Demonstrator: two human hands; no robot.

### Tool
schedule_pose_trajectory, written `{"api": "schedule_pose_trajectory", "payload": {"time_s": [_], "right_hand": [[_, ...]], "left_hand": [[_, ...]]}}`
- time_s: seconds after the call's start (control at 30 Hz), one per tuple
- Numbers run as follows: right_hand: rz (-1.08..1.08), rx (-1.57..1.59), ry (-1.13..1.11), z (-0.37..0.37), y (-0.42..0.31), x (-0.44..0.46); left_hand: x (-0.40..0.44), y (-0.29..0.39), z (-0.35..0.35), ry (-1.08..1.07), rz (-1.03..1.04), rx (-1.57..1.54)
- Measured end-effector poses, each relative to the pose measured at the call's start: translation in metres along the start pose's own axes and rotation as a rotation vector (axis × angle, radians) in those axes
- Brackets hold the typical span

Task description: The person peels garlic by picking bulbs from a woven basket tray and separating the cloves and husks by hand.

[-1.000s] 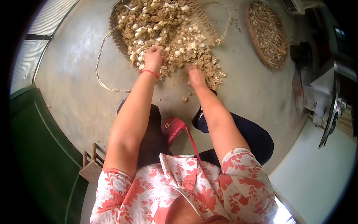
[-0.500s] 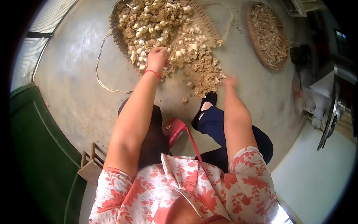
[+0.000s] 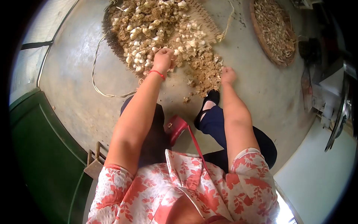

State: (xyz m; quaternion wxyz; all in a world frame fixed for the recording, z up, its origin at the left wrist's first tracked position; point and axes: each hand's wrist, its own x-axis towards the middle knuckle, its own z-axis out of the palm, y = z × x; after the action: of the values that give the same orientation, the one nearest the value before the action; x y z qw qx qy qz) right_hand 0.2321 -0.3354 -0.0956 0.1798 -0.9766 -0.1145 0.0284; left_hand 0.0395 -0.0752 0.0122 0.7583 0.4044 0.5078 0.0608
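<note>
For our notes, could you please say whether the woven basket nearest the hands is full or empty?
Mostly full: pale bulbs and brown clumps cover much of the woven basket, but bare weave shows toward the picture's right.

The big basket (image 3: 205, 20) and the round tray (image 3: 258, 33) get cut off up top. I can't see what's inside my left hand (image 3: 164, 60) or right hand (image 3: 228, 75).

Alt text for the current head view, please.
A bare left hand wearing a red cord bracelet is at pale, rounded garlic bulbs heaped on a tan woven basket. The bare right hand is beside crumbly brown debris on the smooth grey floor; a round, brown woven tray of dry, pale strips lies at upper right.
</note>
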Motion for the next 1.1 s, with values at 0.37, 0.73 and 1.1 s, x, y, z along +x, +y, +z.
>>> {"api": "schedule_pose_trajectory", "payload": {"time_s": [0.37,0.73,1.1], "right_hand": [[0.290,1.125,-0.611,-0.033,-0.104,0.035],[-0.014,1.064,-0.652,-0.038,-0.275,-0.028],[-1.106,0.342,-0.703,-0.081,-0.345,-0.084]], "left_hand": [[-0.014,0.005,0.006,-0.178,0.007,0.101],[-0.019,0.024,-0.047,-0.171,0.101,-0.584],[-0.027,0.027,-0.079,-0.099,0.170,-0.690]]}}
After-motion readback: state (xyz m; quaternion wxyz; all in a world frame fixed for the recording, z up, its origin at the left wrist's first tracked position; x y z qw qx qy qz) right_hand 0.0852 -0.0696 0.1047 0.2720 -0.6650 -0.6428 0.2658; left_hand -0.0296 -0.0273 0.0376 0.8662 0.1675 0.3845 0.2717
